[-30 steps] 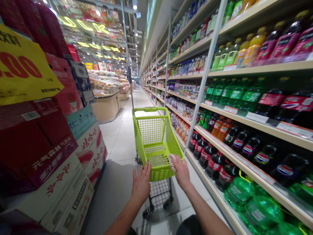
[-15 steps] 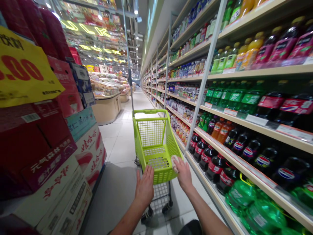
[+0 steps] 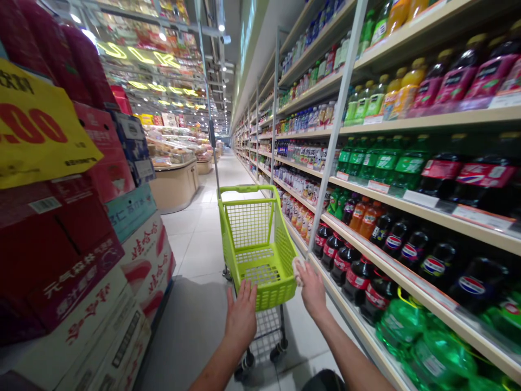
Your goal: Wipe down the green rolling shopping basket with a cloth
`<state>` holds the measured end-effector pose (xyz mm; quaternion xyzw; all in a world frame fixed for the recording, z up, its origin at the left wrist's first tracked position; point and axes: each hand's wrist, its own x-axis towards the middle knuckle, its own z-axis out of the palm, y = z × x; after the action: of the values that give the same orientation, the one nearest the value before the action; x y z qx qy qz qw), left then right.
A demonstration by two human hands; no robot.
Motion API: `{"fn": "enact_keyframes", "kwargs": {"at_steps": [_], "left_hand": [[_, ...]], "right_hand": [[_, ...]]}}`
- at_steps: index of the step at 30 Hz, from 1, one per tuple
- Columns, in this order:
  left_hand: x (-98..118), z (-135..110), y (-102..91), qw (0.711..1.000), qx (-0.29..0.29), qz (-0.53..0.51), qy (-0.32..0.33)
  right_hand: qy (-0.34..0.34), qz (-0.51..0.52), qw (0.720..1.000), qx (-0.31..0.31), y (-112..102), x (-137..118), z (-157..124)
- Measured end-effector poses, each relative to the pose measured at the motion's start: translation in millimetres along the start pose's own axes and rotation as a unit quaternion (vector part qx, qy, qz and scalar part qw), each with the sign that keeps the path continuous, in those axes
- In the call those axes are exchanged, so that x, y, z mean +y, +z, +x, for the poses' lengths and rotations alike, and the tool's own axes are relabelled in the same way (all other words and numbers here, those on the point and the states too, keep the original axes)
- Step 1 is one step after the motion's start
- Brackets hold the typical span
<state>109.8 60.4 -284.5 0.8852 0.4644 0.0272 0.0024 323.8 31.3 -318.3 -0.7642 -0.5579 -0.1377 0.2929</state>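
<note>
A lime-green shopping cart (image 3: 280, 296) with a plastic basket stands in front of me in the aisle. My left hand (image 3: 241, 310) lies against the near left corner of the basket, its fingers stretched out and holding nothing. A crumpled whitish cloth (image 3: 298, 271) is in my right hand (image 3: 312, 290), whose fingers are closed around it. That hand is just outside the right side of the basket, near the rim; whether the cloth touches the plastic I cannot tell. No goods show inside the basket.
Shelves of drink bottles (image 3: 407, 247) run along the right, close to my right arm. Stacked drink cartons (image 3: 138, 255) rise on the left beneath a yellow price sign (image 3: 40, 125). A thin upright pole (image 3: 212, 136) shows behind the cart. Farther off is a rounded display counter (image 3: 175, 187).
My right hand with the cloth has moved a little to the right, outward from the basket's rim. My left hand stays at the near left corner. The view has shifted slightly.
</note>
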Motion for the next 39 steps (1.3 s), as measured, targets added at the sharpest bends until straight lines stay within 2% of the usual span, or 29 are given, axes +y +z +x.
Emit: {"fn": "enact_keyframes", "kwargs": {"at_steps": [2,6,8,10,13,15,17,20,22,26,28,30,32,34,36,39], "left_hand": [[3,1,-2.3,1.0,-0.003,0.003,-0.002],[7,2,-0.4,1.0,0.001,0.01,0.004],[5,1,2.2,1.0,0.005,0.011,0.013],[1,0,4.0,1.0,0.005,0.013,0.023],[-2,-1,3.5,1.0,-0.011,0.021,0.021],[-1,0,1.9,0.999,-0.024,0.021,0.014],[1,1,0.6,0.999,-0.029,0.013,0.009],[3,1,-0.3,1.0,-0.023,-0.005,0.007],[2,1,-0.9,1.0,-0.022,-0.011,0.009],[1,0,-5.1,0.999,-0.027,-0.014,0.009],[2,0,-8.1,1.0,-0.025,-0.01,0.009],[5,1,-10.5,1.0,-0.024,-0.001,0.009],[6,1,-11.8,1.0,-0.025,0.003,0.011],[5,0,-12.4,1.0,-0.028,-0.001,0.012],[3,-1,-13.1,0.999,-0.032,-0.001,0.013],[0,-2,-14.0,0.999,-0.037,0.003,0.013]], "right_hand": [[0.01,0.004,1.0,0.008,1,-3,-2],[-0.136,0.065,0.988,-0.012,19,-46,-23],[-0.178,0.073,0.981,-0.018,22,-53,-27],[-0.159,0.058,0.985,-0.02,16,-40,-22],[-0.056,0.02,0.998,0.005,3,-9,-10],[-0.02,0.011,1.0,0.021,2,-4,-11],[-0.061,0.025,0.998,0.017,9,-17,-19],[-0.166,0.055,0.985,-0.006,21,-42,-31],[-0.181,0.055,0.982,-0.017,20,-42,-28],[-0.054,0.018,0.998,0.009,6,-12,-11],[-0.025,0.015,0.999,0.021,6,-10,-10],[-0.07,0.029,0.997,0.015,13,-24,-18],[-0.15,0.048,0.988,0.004,22,-41,-27],[-0.196,0.058,0.979,-0.002,24,-45,-29],[-0.166,0.048,0.985,-0.002,17,-32,-20],[-0.046,0.005,0.999,0.013,2,-6,-4]]}}
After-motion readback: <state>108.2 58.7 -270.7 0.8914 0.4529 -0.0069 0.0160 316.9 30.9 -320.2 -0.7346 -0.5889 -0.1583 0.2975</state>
